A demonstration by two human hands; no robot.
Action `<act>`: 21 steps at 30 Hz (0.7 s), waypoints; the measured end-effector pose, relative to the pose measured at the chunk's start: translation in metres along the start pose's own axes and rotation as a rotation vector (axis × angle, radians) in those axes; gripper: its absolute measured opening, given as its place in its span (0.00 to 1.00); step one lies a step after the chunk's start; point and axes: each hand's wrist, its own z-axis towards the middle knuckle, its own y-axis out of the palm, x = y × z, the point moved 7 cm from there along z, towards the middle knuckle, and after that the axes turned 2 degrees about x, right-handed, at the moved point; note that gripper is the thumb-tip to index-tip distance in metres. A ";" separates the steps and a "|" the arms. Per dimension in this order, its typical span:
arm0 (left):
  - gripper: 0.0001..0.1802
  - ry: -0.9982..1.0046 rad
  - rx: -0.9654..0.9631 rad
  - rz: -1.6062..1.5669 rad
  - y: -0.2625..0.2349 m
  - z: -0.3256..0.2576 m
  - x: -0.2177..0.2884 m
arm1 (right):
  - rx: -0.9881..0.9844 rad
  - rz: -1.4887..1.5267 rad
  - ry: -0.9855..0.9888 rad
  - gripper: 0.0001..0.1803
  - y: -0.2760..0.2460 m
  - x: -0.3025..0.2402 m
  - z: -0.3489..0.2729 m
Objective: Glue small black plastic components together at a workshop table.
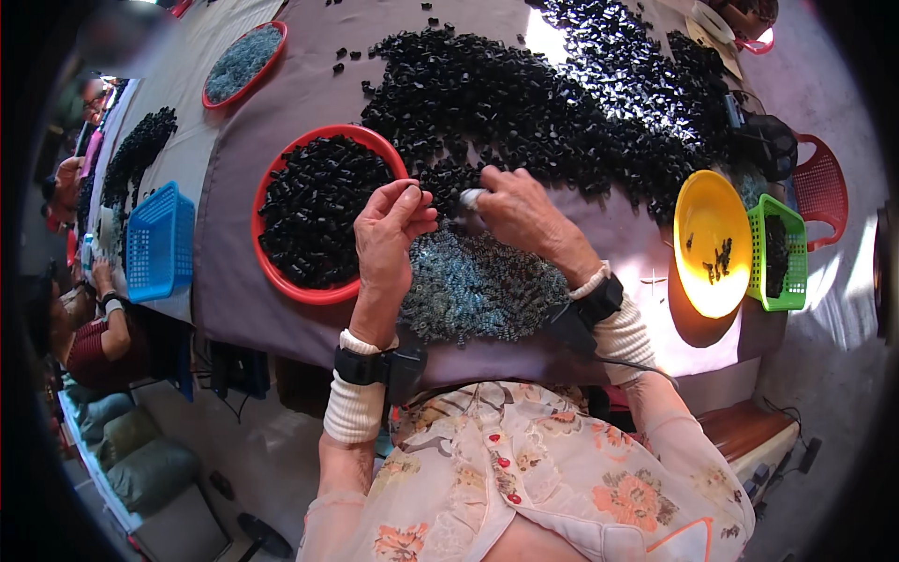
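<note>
Just beside the red tray point(273, 273), on its near-right side, both hands work over a purple-grey table point(599, 234). L hand point(386, 239) sits at the tray's right rim, fingers curled together w/ thumb and forefinger tips pinched; what's between them is too small to tell. R hand point(513, 212) is a bit farther right of the tray, fingers closed on a small pale piece point(471, 198) at its fingertips. Hands are close but not touching. Both wrists carry a black strap w/ a small box, over white ribbed cuffs.

Tray is full of small black parts point(314, 206). Right of the tray and nearer the person lies a heap of grey-blue parts point(473, 286), directly under both hands. Beyond the tray, up and to its right, a big black pile point(552, 94) spreads across much of the table, reaching to the R hand's fingertips.

Far right of the tray: a yellow bowl point(702, 211) w/ a few black bits, then a green basket point(791, 262) touching it, then a red chair point(824, 187). Left of the tray: a blue basket point(159, 244). Up-left of the tray, well apart: a 2nd red-rimmed tray point(245, 62) holding grey parts. Farther left, other people point(89, 337) sit at the table's edge by another black heap point(136, 150).
</note>
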 end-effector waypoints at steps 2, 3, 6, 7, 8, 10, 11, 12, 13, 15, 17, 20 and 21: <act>0.10 -0.003 0.005 0.006 -0.002 0.001 -0.002 | -0.066 0.044 0.175 0.05 -0.010 0.019 -0.005; 0.10 -0.006 -0.002 0.004 -0.003 0.002 -0.003 | -0.020 0.098 0.183 0.04 -0.010 0.029 -0.009; 0.10 -0.016 -0.014 0.019 -0.002 0.002 -0.006 | 0.056 0.093 0.242 0.04 -0.021 0.042 -0.015; 0.10 -0.022 -0.018 0.037 -0.001 0.002 -0.007 | 0.085 0.093 0.236 0.04 -0.022 0.042 -0.016; 0.10 -0.021 -0.017 0.037 -0.001 0.002 -0.008 | 0.086 0.094 0.235 0.04 -0.019 0.041 -0.016; 0.10 -0.033 -0.023 0.052 -0.001 0.001 -0.009 | 0.057 0.093 0.267 0.04 -0.011 0.037 -0.012; 0.10 -0.031 -0.028 0.057 0.000 0.001 -0.010 | 0.064 0.093 0.269 0.04 -0.009 0.036 -0.009; 0.10 -0.037 -0.019 0.061 -0.001 0.002 -0.012 | 0.074 0.113 0.236 0.05 -0.006 0.033 -0.005; 0.11 -0.044 -0.011 0.067 0.001 0.003 -0.013 | 0.085 0.133 0.204 0.05 -0.005 0.031 -0.004; 0.10 -0.046 -0.033 0.066 0.008 0.002 -0.013 | 0.094 0.121 0.205 0.05 -0.015 0.034 -0.003; 0.10 -0.036 -0.061 0.025 0.011 0.001 -0.012 | 0.112 0.104 0.189 0.03 -0.026 0.042 -0.005; 0.09 -0.027 -0.096 -0.012 0.012 0.002 -0.013 | 0.176 0.189 0.281 0.04 -0.045 0.057 -0.028; 0.10 -0.029 -0.087 0.004 0.015 0.002 -0.013 | 0.137 0.201 0.320 0.05 -0.050 0.063 -0.036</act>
